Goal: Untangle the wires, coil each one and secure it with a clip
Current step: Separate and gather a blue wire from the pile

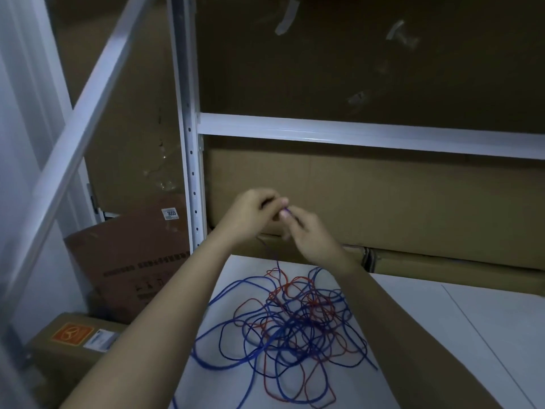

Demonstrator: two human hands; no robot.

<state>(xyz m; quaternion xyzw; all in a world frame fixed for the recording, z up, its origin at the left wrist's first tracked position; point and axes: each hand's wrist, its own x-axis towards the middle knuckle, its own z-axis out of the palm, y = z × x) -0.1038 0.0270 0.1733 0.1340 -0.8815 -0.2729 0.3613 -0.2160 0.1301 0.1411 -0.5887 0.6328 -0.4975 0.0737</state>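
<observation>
A white metal rack (193, 160) is standing behind the work surface, with a horizontal beam (354, 132) running to the right from its upright and large cardboard sheets (368, 196) filling the space behind it. A white table (486, 335) is carrying the work; its far edge is lying just in front of flattened cardboard (442, 258). Off the table's left edge, a brown carton with a "3055" label (138, 255) is leaning against the rack, and a lower box with an orange sticker (73, 340) is sitting nearer the viewer.

A tangle of blue wire (224, 329) and red wire (295, 283) is lying on the table near its left edge, the loops crossing over one another and spreading toward the near edge. One dark strand (272, 252) is rising from the far side of the heap, over the table's far edge, up to the hands.

Both hands are raised above the far edge, close together. The left hand (253, 214) is curling its fingers, and the strand is running up into it, though the grip itself is blurred. The right hand (309, 234) is pinching a short purple-blue end of wire (287, 211) between its thumb and fingertips, touching the left hand's fingertips.
</observation>
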